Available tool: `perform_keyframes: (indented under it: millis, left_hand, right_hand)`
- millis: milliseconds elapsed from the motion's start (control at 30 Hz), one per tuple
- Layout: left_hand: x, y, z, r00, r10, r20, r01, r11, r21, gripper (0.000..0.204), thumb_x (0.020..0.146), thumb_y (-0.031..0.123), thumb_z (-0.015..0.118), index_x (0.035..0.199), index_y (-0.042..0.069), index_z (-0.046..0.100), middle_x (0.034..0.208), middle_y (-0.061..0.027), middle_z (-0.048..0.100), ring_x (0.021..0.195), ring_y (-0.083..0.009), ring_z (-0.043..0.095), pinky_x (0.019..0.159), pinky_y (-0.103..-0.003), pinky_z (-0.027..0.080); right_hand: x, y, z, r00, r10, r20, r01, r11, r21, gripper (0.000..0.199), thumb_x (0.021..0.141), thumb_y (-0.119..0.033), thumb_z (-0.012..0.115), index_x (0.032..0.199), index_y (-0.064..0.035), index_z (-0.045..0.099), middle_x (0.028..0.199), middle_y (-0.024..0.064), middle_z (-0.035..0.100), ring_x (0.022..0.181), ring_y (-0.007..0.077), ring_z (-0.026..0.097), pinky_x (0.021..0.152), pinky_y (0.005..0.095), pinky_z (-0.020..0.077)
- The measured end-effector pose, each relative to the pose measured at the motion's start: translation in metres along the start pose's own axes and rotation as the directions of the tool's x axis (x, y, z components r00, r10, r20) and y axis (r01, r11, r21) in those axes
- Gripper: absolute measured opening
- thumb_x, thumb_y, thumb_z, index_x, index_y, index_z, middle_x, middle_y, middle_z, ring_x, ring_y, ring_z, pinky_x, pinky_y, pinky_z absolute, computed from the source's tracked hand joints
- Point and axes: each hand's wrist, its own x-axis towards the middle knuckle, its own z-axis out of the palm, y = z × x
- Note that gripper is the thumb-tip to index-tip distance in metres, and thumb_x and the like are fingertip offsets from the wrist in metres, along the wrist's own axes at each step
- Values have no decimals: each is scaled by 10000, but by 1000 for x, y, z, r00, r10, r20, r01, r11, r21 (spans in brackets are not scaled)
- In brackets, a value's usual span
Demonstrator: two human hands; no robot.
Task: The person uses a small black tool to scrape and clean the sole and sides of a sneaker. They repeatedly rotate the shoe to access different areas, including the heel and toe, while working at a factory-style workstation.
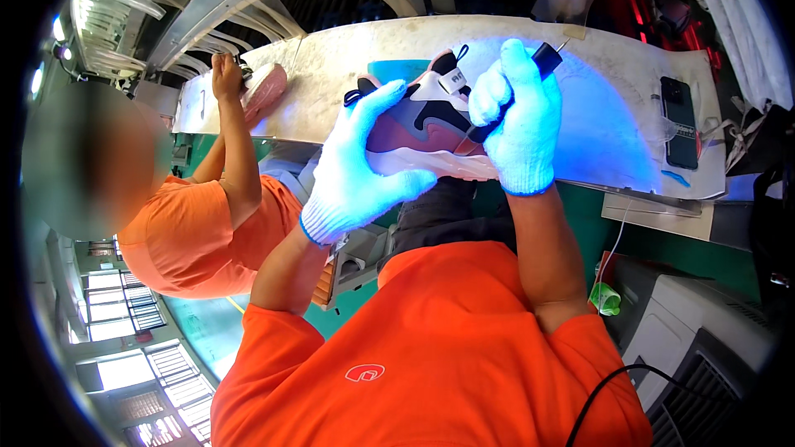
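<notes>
Orange cloth of the wearer's shirt [439, 339] is filling six o'clock, nearest the camera. Toward twelve o'clock, a grey, pink and black shoe [422, 128] is showing its side at the near edge of the pale table [331, 45]; whether it is resting there or being held up, I cannot tell. The step in hand seems to be close work on the shoe's upper with a small tool, under blue light. Carrying on would probably be calling for a steady shoe and a careful touch from the tool.

At eleven o'clock, the gloved left hand [356, 161] is spanning one end of the shoe, fingers and thumb spread well apart; how firmly it is pinching, if at all, is not showing. At two o'clock, the gloved right hand [523, 116] is closing its fist round a dark, stick-like tool [546, 59], one end poking out toward one o'clock. Its other end is hiding behind the fingers near the shoe, so contact is staying unclear. At ten o'clock, a co-worker's hand [225, 79] is holding a pink shoe [265, 91].
</notes>
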Motion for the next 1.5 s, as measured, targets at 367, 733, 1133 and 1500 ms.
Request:
perform_keyframes:
  millis: [367, 733, 1133, 1500]
  left_hand:
    - [11, 18, 7, 973, -225, -47, 204, 938, -282, 774, 716, 150, 948, 1441, 10, 716, 1354, -147, 689, 1256, -247, 702, 1079, -362, 562]
    - [8, 2, 7, 979, -186, -79, 164, 962, -220, 730, 743, 138, 935, 1441, 45, 742, 1276, -140, 720, 1170, -245, 743, 1031, -376, 591]
    - [36, -46, -2, 920, -378, 100, 378, 797, -471, 736, 760, 37, 882, 1468, -47, 701, 1344, -133, 736, 1208, -207, 701, 1087, -327, 552]
    - [85, -71, 10, 1000, -25, 18, 23, 992, 124, 429, 918, 173, 826, 1314, 16, 771, 1415, -219, 708, 1135, -338, 772, 993, -389, 618]
  right_hand:
    - [7, -3, -8, 997, 78, 1, -75, 947, 313, 382, 1134, -337, 667, 820, -147, 560, 684, -10, 530, 578, 135, 528, 559, 331, 452]
    - [13, 11, 27, 984, -151, -98, 82, 861, -502, 187, 1025, -184, 814, 953, -33, 731, 671, 38, 677, 554, 119, 648, 509, 275, 493]
    - [72, 34, 38, 986, 79, 146, 106, 376, -921, 337, 987, -300, 808, 1024, 32, 765, 820, 160, 755, 707, 241, 743, 645, 409, 578]
    - [61, -56, -96, 938, 19, -347, -274, 655, -705, 155, 1030, -183, 781, 1015, -81, 666, 682, -3, 590, 521, 122, 580, 489, 308, 487]
